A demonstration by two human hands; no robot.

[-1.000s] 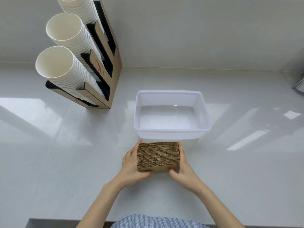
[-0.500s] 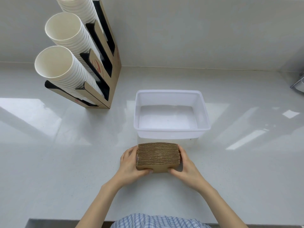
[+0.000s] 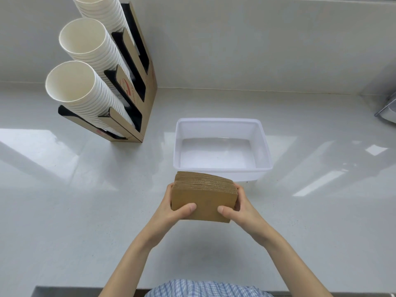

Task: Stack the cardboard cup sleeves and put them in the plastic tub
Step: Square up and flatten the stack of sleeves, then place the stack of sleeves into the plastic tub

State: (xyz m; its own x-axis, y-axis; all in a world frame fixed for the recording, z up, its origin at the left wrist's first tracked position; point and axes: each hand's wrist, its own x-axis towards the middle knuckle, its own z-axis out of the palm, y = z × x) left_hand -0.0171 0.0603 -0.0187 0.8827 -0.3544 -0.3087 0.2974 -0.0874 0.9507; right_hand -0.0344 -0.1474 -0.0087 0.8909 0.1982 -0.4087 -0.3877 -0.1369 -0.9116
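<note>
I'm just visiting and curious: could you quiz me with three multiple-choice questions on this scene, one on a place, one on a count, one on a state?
1. Where is the plastic tub?
A. just beyond the sleeves
B. left of the cup rack
C. on the person's lap

2. How many hands grip the stack of sleeves?
A. none
B. one
C. two

3. The tub is:
A. lidded
B. empty
C. full of cups

Answers:
1 A: it sits right behind the stack.
2 C: the left hand and right hand clasp its ends.
3 B: its bare floor shows.
</note>
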